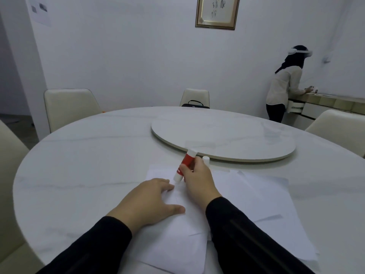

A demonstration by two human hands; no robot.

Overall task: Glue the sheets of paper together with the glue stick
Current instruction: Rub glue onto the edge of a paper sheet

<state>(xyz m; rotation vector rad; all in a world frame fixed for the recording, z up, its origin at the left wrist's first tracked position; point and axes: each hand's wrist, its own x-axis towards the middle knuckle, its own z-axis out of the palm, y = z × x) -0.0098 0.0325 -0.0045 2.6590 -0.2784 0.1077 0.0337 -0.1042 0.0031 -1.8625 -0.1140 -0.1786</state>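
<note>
While the right hand (197,180) grips the glue stick (184,165), the flat left hand (150,202) presses paper (256,204) on the marble table (88,165).

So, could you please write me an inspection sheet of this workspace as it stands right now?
Surface: round white marble table with a turntable in its middle.
Job's things: white sheets overlapping on the near edge; red and white glue stick tilted, lower end on the paper; its white cap upright by the turntable.
Clutter: nothing seen.
Hands: left hand lies flat on the paper; right hand grips the glue stick.
Cables: nothing seen.
Surroundings: cream chairs, a black bag on the far one, a framed picture, a person at a side counter.
</note>
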